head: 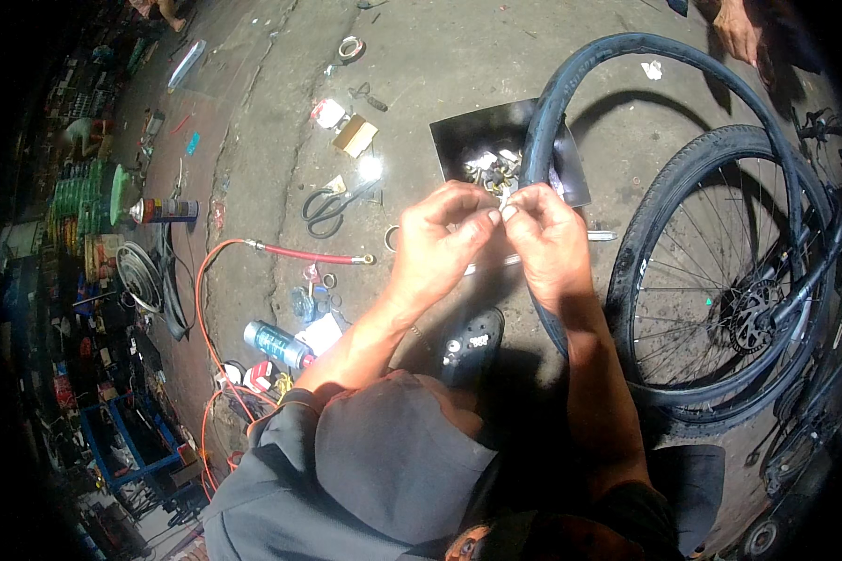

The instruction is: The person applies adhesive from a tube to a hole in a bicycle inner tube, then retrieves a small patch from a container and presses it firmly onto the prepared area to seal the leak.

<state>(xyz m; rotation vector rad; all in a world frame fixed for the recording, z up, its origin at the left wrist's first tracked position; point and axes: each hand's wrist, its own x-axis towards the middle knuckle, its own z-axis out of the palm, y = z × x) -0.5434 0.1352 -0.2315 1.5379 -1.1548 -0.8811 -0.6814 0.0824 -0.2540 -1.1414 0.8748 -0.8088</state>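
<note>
My left hand (449,235) and my right hand (549,238) meet in front of me, thumbs and forefingers pinching a small whitish piece (505,200) between them; what it is cannot be told. Right behind them a dark open tray (456,137) holds a heap of small metal parts (495,168). A bicycle inner tube (663,43) loops up beside the tray, passes behind my right hand and runs around to the wheel. The bicycle wheel (628,280), with its tyre and a disc brake rotor (751,326), stands to the right.
Scissors (323,210), a small cardboard box (354,135) and a tape roll (350,48) lie on the floor. A red air hose (309,254) ends left of my hands. Near my left arm is a spray can (277,343). Another person's hand (737,31) shows at the top right.
</note>
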